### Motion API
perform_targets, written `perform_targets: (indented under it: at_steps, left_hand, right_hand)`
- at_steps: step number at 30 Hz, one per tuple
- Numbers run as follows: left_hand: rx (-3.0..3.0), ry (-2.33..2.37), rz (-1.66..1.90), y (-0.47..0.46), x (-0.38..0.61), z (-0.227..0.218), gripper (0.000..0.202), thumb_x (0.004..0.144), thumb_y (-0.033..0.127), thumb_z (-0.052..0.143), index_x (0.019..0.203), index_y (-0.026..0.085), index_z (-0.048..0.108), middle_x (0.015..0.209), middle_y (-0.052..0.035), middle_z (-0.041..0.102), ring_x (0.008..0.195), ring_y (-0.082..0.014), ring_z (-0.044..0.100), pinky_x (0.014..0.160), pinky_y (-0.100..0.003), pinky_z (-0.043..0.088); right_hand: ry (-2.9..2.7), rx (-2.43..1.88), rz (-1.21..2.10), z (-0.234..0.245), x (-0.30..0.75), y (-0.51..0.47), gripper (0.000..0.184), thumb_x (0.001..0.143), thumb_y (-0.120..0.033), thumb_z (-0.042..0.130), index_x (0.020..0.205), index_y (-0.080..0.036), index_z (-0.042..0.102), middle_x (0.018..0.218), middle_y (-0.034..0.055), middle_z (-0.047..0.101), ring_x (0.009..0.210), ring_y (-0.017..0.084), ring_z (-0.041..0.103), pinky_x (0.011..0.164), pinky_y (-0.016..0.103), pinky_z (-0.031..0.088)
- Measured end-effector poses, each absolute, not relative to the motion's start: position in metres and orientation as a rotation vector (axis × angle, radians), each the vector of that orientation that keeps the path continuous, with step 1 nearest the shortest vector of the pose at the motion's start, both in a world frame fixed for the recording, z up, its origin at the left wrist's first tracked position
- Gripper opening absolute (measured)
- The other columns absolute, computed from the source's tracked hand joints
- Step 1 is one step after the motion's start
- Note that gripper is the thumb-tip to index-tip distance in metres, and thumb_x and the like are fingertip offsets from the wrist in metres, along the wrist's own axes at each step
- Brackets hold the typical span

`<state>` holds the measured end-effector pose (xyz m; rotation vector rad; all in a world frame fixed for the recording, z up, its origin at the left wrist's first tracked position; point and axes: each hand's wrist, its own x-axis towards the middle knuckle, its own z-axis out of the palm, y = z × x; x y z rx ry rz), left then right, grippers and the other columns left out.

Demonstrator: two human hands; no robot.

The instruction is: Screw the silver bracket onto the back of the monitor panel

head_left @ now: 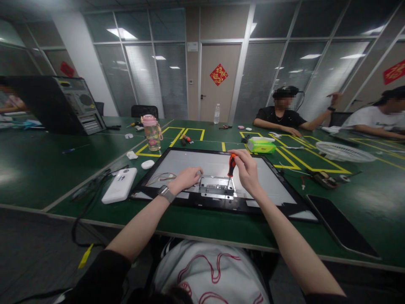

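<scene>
A flat display panel (209, 162) with a black frame lies on the green table, its grey back facing up. Near its front edge sits a metal bracket (212, 187) with a small circuit strip. My right hand (248, 169) grips an orange and black screwdriver (232, 166). The screwdriver stands nearly upright, its shaft reaching down to the bracket's right end. Beside the bracket's left end, my left hand (186, 179) rests with fingers curled together; what they pinch, if anything, I cannot make out. Thin wires (161, 178) lie on the panel to the left of that hand.
Left of the panel are a white power bank (120, 185), a white case (147, 164) and a pink-lidded bottle (152, 133). A dark tablet (341, 223) lies at right; a green packet (261, 145) and a white fan grille (344, 152) lie beyond. A person (284, 112) sits across.
</scene>
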<state>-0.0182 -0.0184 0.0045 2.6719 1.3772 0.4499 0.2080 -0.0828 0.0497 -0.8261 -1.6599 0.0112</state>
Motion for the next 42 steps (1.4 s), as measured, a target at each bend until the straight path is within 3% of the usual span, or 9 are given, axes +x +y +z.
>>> perform_targets:
  at_steps: [3, 7, 12, 18, 20, 27, 34, 38, 42]
  left_hand:
    - [2.67, 1.371, 0.448, -0.019, -0.018, 0.005, 0.031, 0.087, 0.018, 0.042, 0.109, 0.019, 0.063, 0.095, -0.0081, 0.071, 0.088, -0.0213, 0.065, 0.08, -0.029, 0.048]
    - [2.664, 1.367, 0.452, -0.018, -0.018, 0.005, 0.032, 0.087, 0.017, 0.041, 0.109, 0.018, 0.064, 0.096, -0.0085, 0.071, 0.089, -0.0211, 0.065, 0.081, -0.029, 0.048]
    - [2.655, 1.378, 0.446, -0.017, -0.019, 0.004, 0.032, 0.087, 0.018, 0.041, 0.11, 0.019, 0.063, 0.094, -0.0081, 0.071, 0.088, -0.021, 0.066, 0.081, -0.028, 0.048]
    - [2.655, 1.379, 0.444, -0.017, -0.019, 0.003, 0.031, 0.087, 0.019, 0.041, 0.109, 0.019, 0.063, 0.095, -0.0078, 0.071, 0.088, -0.021, 0.065, 0.08, -0.028, 0.048]
    - [2.657, 1.378, 0.445, -0.017, -0.019, 0.003, 0.031, 0.087, 0.019, 0.041, 0.109, 0.02, 0.063, 0.095, -0.0078, 0.071, 0.088, -0.0212, 0.065, 0.079, -0.029, 0.048]
    - [2.665, 1.368, 0.455, -0.016, -0.019, 0.003, 0.031, 0.087, 0.019, 0.041, 0.109, 0.018, 0.063, 0.095, -0.0084, 0.071, 0.089, -0.0212, 0.065, 0.082, -0.029, 0.048]
    - [2.673, 1.37, 0.451, -0.017, -0.019, 0.003, 0.031, 0.087, 0.019, 0.041, 0.109, 0.019, 0.063, 0.095, -0.0079, 0.071, 0.089, -0.0215, 0.065, 0.081, -0.029, 0.048]
    - [2.668, 1.367, 0.444, -0.017, -0.019, 0.003, 0.031, 0.088, 0.019, 0.041, 0.109, 0.019, 0.063, 0.094, -0.008, 0.071, 0.088, -0.0217, 0.065, 0.08, -0.03, 0.049]
    - [2.675, 1.373, 0.446, -0.016, -0.019, 0.002, 0.031, 0.088, 0.02, 0.041, 0.11, 0.019, 0.063, 0.099, -0.0085, 0.071, 0.091, -0.0215, 0.065, 0.083, -0.029, 0.048]
  right_hand:
    - [-1.661, -0.843, 0.037, 0.05, 0.207, -0.084, 0.022, 0.093, -0.025, 0.045, 0.103, -0.023, 0.064, 0.084, 0.0039, 0.061, 0.08, 0.019, 0.058, 0.075, 0.034, 0.045]
    - [-1.597, -0.872, -0.005, 0.049, 0.206, -0.082, 0.01, 0.083, -0.03, 0.063, 0.088, -0.023, 0.065, 0.077, 0.001, 0.054, 0.068, 0.016, 0.051, 0.068, 0.032, 0.043]
    - [-1.536, -0.819, 0.314, 0.048, 0.209, -0.077, 0.017, 0.079, -0.037, 0.066, 0.074, -0.022, 0.061, 0.073, -0.0007, 0.052, 0.068, 0.015, 0.05, 0.063, 0.029, 0.043]
    - [-1.534, -0.729, 0.671, 0.047, 0.209, -0.077, 0.026, 0.088, -0.042, 0.054, 0.103, -0.023, 0.063, 0.073, 0.0001, 0.059, 0.067, 0.016, 0.055, 0.064, 0.03, 0.047]
    - [-1.501, -0.67, 0.748, 0.047, 0.208, -0.076, 0.027, 0.09, -0.044, 0.05, 0.102, -0.022, 0.061, 0.077, 0.0022, 0.062, 0.072, 0.018, 0.059, 0.067, 0.032, 0.049]
    - [-1.427, -0.72, 0.641, 0.045, 0.209, -0.072, 0.023, 0.08, -0.044, 0.065, 0.075, -0.022, 0.06, 0.071, -0.0009, 0.055, 0.066, 0.015, 0.054, 0.06, 0.027, 0.046]
    - [-1.378, -0.676, 0.77, 0.048, 0.207, -0.074, 0.024, 0.083, -0.044, 0.061, 0.097, -0.024, 0.062, 0.076, 0.0007, 0.059, 0.07, 0.016, 0.057, 0.064, 0.029, 0.048]
    - [-1.38, -0.656, 0.786, 0.048, 0.206, -0.073, 0.023, 0.087, -0.044, 0.055, 0.09, -0.023, 0.062, 0.079, 0.0023, 0.061, 0.074, 0.017, 0.06, 0.07, 0.032, 0.05]
    - [-1.385, -0.704, 0.714, 0.046, 0.207, -0.071, 0.021, 0.081, -0.044, 0.063, 0.082, -0.023, 0.063, 0.073, -0.0008, 0.058, 0.071, 0.016, 0.057, 0.067, 0.03, 0.048]
